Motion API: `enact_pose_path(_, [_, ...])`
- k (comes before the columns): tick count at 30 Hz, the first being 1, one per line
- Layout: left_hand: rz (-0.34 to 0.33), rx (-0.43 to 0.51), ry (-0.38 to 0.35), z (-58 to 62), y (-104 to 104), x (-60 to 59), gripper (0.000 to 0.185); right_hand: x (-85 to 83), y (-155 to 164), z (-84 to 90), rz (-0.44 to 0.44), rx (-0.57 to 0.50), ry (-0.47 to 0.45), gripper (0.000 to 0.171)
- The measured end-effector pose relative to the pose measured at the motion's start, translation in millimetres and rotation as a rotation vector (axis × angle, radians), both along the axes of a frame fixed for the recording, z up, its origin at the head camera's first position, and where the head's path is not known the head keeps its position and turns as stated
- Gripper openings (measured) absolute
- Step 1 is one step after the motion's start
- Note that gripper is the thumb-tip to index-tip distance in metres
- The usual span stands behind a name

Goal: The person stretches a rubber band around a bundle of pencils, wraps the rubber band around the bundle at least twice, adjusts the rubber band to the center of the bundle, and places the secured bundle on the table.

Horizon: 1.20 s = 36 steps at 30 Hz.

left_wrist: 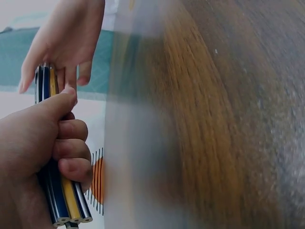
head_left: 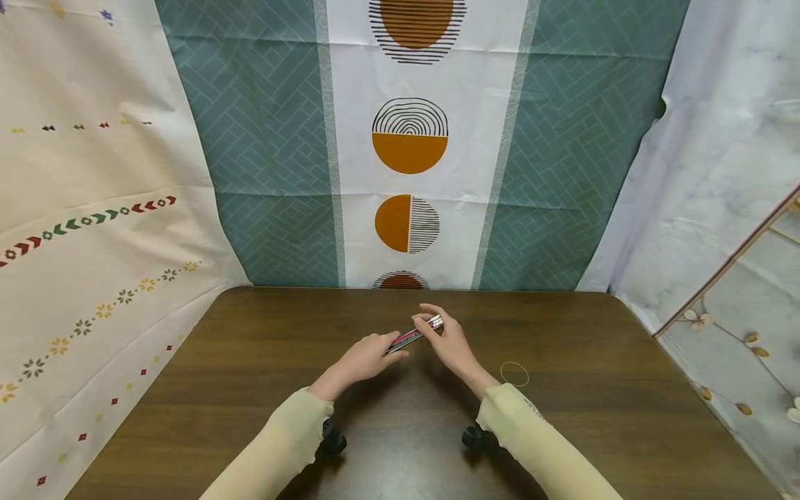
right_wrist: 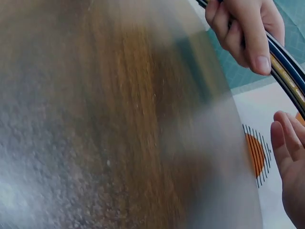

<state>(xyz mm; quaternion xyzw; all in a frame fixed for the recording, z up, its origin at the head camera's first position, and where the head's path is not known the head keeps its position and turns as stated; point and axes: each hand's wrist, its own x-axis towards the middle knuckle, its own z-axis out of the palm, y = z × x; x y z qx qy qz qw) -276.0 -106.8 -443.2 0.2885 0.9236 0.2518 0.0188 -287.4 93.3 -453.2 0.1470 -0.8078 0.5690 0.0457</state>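
A bundle of pencils [head_left: 407, 338] is held slantwise above the table by my left hand [head_left: 365, 357]. In the left wrist view the fingers curl firmly round the bundle [left_wrist: 66, 198], whose striped dark blue, yellow and black barrels show flat ends at the bottom. My right hand [head_left: 451, 347] is at the bundle's far end, its palm turned toward the pencil ends. Its fingers [right_wrist: 284, 138] look fairly straight in the right wrist view, close beside the barrels.
A thin yellowish rubber band [head_left: 515, 374] lies on the brown wooden table [head_left: 262, 326], right of my right forearm. Patterned cloth [head_left: 269, 139] hangs behind the table's far edge, with more cloth at both sides. A dark wrist camera [head_left: 334, 440] sits under my left cuff.
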Motion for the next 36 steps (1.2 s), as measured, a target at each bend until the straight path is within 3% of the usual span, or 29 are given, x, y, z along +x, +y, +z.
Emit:
enact_pose_path(8, [-0.035, 0.002, -0.013, -1.1, -8, -0.4, 0.022, -4.6, 12, -4.3, 0.147, 0.096, -0.029, 0.029])
enact_pose_path(11, [-0.047, 0.021, -0.048, -1.4, -8, -1.2, 0.026, -10.3, 20, -7.3, 0.211, 0.089, -0.029, 0.02])
enact_pose_path(14, [-0.059, 0.038, -0.078, -1.7, -7, -2.2, 0.028, -13.5, 24, -9.6, 0.227, 0.013, -0.021, 0.017])
enact_pose_path(17, [-0.062, 0.046, -0.092, -2.2, -5, -3.8, 0.028, -12.7, 24, -9.8, 0.199, -0.056, -0.006, 0.019])
enact_pose_path(20, [-0.05, 0.04, -0.099, -2.7, -1, -5.9, 0.029, -11.3, 20, -8.1, 0.137, -0.054, 0.031, 0.016])
enact_pose_path(23, [-0.052, 0.034, -0.102, -3.4, 4, -5.5, 0.03, -9.8, 13, -7.2, -0.002, 0.007, 0.081, 0.015])
enact_pose_path(28, [-0.073, 0.042, -0.105, -4.8, 12, -2.6, 0.032, -9.1, 2, -7.0, -0.247, 0.037, 0.144, 0.029])
enact_pose_path(36, [-0.085, 0.086, -0.137, -3.9, 15, 0.7, 0.027, -8.1, -2, -8.0, -0.266, 0.078, 0.197, 0.033])
